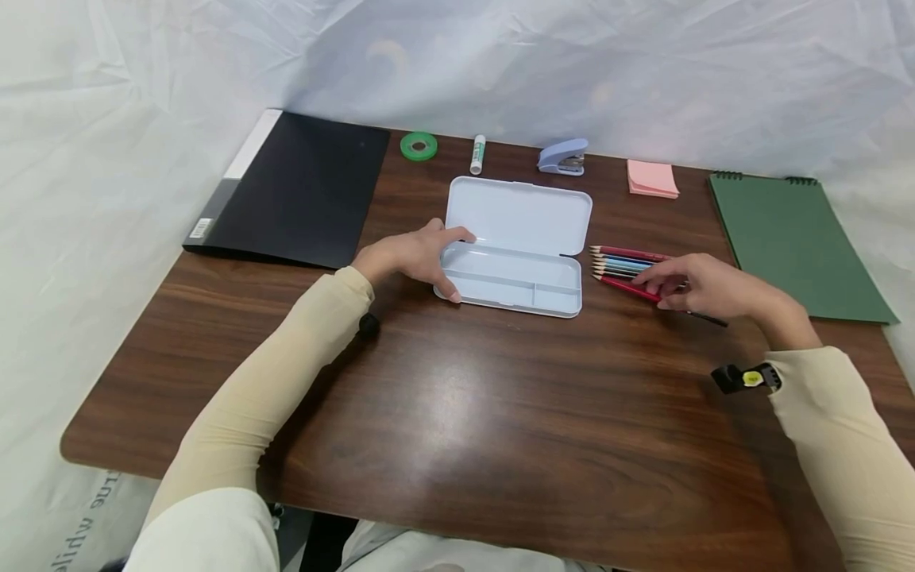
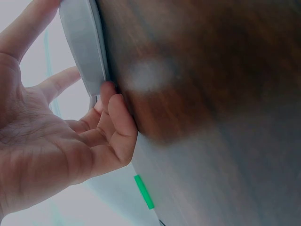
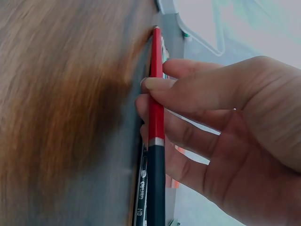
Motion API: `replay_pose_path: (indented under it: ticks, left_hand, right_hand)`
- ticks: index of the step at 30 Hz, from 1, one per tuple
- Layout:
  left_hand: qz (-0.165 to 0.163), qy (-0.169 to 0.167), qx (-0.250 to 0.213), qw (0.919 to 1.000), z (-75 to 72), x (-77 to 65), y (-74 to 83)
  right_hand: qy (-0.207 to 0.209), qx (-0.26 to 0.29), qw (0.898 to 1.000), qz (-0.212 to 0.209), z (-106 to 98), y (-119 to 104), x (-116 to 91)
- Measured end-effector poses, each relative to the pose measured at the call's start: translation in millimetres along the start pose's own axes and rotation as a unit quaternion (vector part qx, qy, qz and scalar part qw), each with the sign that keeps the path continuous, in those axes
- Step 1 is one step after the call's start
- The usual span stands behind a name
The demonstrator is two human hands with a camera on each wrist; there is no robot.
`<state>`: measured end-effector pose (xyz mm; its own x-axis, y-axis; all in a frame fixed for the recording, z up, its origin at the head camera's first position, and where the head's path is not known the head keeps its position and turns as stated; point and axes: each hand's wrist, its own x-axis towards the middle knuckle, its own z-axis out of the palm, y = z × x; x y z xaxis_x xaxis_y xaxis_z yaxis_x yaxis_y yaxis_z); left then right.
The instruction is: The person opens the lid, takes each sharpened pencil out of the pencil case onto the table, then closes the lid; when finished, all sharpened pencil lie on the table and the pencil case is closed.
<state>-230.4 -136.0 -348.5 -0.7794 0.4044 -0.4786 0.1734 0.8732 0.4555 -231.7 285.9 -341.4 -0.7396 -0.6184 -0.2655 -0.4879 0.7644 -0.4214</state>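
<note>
A pale blue pencil case lies with its lid swung back. Dividers split its base, and nothing lies inside. My left hand grips the case's left end, thumb at the front edge and a finger near the hinge. At the right, my right hand pinches a slim red-and-black pen between thumb and fingers. Its front end points toward the case. Several coloured pencils lie side by side beyond that hand, partly covered by it. A black pencil with lettering shows beneath the pen in the right wrist view.
Behind the case stand green tape, a glue stick, a blue stapler and pink sticky notes. A black folder lies left, a green spiral notebook right. The brown table extends toward the person.
</note>
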Motion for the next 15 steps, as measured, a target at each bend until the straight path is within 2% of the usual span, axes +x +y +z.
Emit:
replay_pose_path:
  ticks: [4, 15]
  left_hand:
    - [0.001, -0.001, 0.001, 1.0000, 0.3, 1.5, -1.5]
    - [-0.003, -0.002, -0.002, 1.0000, -0.2, 0.6, 0.2]
  right_hand:
    - [0.008, -0.028, 1.000, 0.008, 3, 2, 2]
    - [0.031, -0.066, 0.997, -0.013, 11, 1, 5]
